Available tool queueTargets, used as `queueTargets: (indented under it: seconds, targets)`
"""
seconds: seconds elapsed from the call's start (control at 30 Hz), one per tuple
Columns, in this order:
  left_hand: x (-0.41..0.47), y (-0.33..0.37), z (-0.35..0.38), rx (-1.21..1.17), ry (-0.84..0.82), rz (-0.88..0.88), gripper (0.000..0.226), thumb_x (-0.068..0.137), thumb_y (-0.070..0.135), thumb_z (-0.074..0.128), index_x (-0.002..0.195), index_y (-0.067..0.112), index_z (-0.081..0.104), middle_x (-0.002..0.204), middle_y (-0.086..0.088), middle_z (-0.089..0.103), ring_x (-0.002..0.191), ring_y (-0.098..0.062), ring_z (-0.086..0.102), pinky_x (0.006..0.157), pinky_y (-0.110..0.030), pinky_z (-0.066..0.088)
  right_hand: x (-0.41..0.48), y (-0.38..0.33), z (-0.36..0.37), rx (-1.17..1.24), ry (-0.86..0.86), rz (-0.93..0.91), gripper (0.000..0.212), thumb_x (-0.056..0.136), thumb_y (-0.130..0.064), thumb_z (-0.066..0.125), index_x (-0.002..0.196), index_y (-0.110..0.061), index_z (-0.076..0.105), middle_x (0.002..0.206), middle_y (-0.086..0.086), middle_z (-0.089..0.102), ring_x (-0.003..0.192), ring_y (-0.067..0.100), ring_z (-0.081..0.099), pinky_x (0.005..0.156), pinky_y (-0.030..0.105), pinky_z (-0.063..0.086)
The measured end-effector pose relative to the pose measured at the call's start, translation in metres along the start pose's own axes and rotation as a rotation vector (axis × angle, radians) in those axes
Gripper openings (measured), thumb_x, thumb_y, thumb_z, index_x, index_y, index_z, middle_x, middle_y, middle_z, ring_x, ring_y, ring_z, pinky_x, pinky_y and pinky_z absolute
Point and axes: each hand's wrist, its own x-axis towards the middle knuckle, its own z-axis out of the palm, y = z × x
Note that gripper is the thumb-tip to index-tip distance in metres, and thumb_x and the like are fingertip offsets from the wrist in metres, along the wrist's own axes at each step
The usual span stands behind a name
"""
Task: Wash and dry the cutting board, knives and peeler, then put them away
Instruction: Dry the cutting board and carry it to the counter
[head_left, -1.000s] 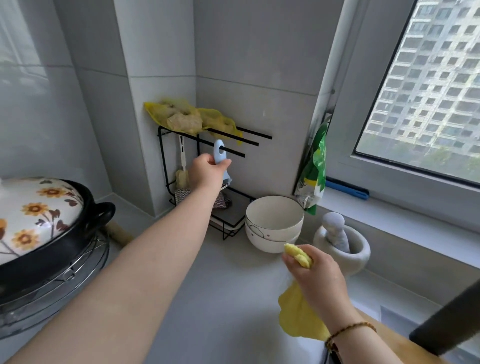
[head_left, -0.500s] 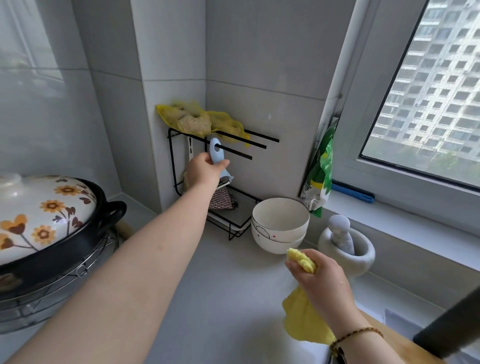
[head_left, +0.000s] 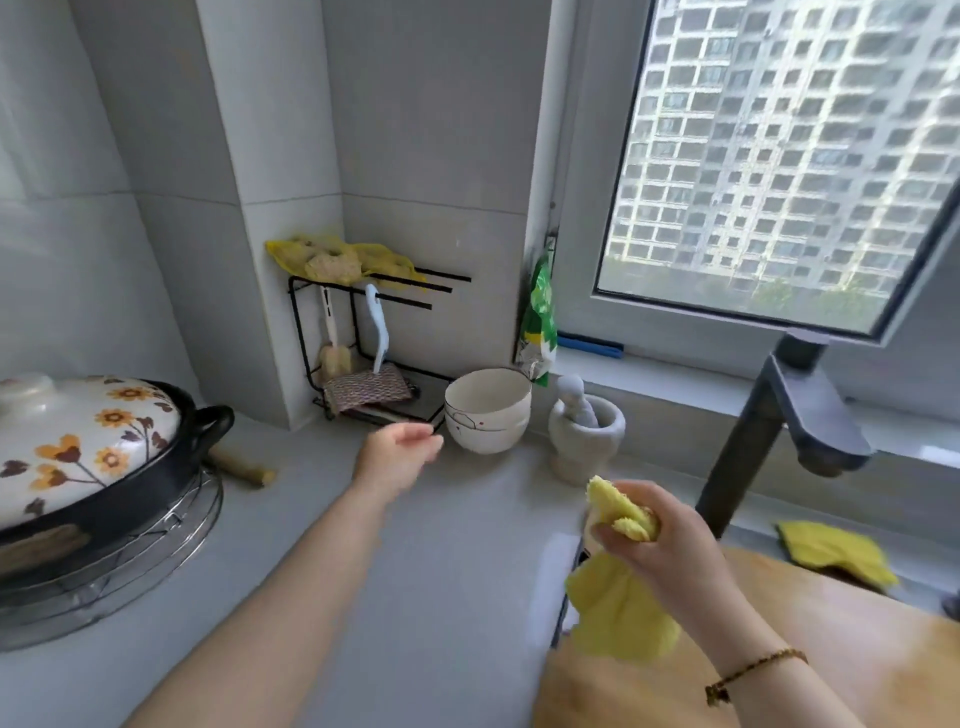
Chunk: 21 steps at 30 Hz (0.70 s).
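Peeler (head_left: 377, 332) hangs on the rack (head_left: 405, 302) above my slack, empty left hand (head_left: 396, 453), pale blue, curved; right hand (head_left: 655, 540) grips cloth (head_left: 618, 618).

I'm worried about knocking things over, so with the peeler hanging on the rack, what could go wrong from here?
The peeler hangs from one thin open-ended rack rod; a bump could slide it off. Your left hand is open close beside the stacked bowls; a careless sweep might knock them into the mortar.
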Motion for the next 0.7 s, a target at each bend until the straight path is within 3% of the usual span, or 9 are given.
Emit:
queueTargets:
  seconds: [0.1, 0.2, 0.27, 0.4, 0.57, 0.7]
  targets:
    - [-0.067, -0.032, 0.029, 0.060, -0.230, -0.088, 0.025, 0.088, 0.007, 0.058, 0.111, -0.002, 0.059, 0.077, -0.002, 0.060, 0.080, -0.020, 0.054, 0.067, -0.023, 0.042, -0.048, 0.014, -0.029, -0.011, 0.128, 0.027, 0.034, 0.075, -0.011, 0.073, 0.079, -0.035, 0.049, 0.076, -0.013, 0.053, 0.069, 0.002, 0.049, 0.058, 0.007, 0.040]
    - [-0.123, -0.066, 0.065, 0.204, -0.384, -0.158, 0.036, 0.088, 0.012, 0.059, 0.121, -0.002, 0.055, 0.111, -0.012, 0.061, 0.105, -0.025, 0.056, 0.086, -0.029, 0.042, -0.088, 0.035, -0.056, -0.041, 0.191, 0.156, 0.026, 0.078, -0.017, 0.070, 0.084, -0.026, 0.047, 0.078, -0.012, 0.048, 0.069, 0.000, 0.044, 0.053, 0.010, 0.034]
    - [-0.151, -0.081, 0.085, 0.349, -0.425, -0.136, 0.045, 0.089, 0.020, 0.058, 0.129, 0.004, 0.048, 0.131, -0.011, 0.052, 0.121, -0.024, 0.048, 0.097, -0.027, 0.037, -0.114, 0.053, -0.072, -0.068, 0.190, 0.255, 0.023, 0.079, -0.020, 0.069, 0.086, -0.024, 0.047, 0.079, -0.009, 0.049, 0.070, 0.001, 0.044, 0.054, 0.014, 0.034]
    - [-0.157, -0.083, 0.096, 0.578, -0.314, -0.104, 0.052, 0.093, 0.032, 0.049, 0.138, 0.008, 0.037, 0.141, -0.012, 0.039, 0.128, -0.027, 0.039, 0.102, -0.032, 0.034, -0.153, 0.080, -0.091, -0.031, 0.254, 0.401, 0.019, 0.081, -0.021, 0.068, 0.082, -0.025, 0.049, 0.078, -0.005, 0.052, 0.071, 0.008, 0.048, 0.055, 0.018, 0.035]
    - [-0.144, -0.085, 0.114, 0.744, -0.279, -0.172, 0.054, 0.094, 0.037, 0.044, 0.136, 0.003, 0.036, 0.140, -0.014, 0.041, 0.127, -0.032, 0.039, 0.100, -0.035, 0.034, -0.172, 0.113, -0.112, -0.054, 0.345, 0.538, 0.014, 0.084, -0.025, 0.064, 0.088, -0.016, 0.054, 0.077, -0.002, 0.053, 0.080, 0.020, 0.052, 0.068, 0.030, 0.041]
    - [-0.139, -0.074, 0.128, 0.950, -0.245, -0.225, 0.055, 0.093, 0.048, 0.038, 0.129, 0.007, 0.039, 0.135, -0.013, 0.046, 0.124, -0.031, 0.044, 0.101, -0.035, 0.032, -0.175, 0.141, -0.122, -0.082, 0.352, 0.654, 0.014, 0.087, -0.025, 0.058, 0.080, -0.015, 0.053, 0.083, 0.010, 0.057, 0.084, 0.027, 0.053, 0.073, 0.035, 0.042]
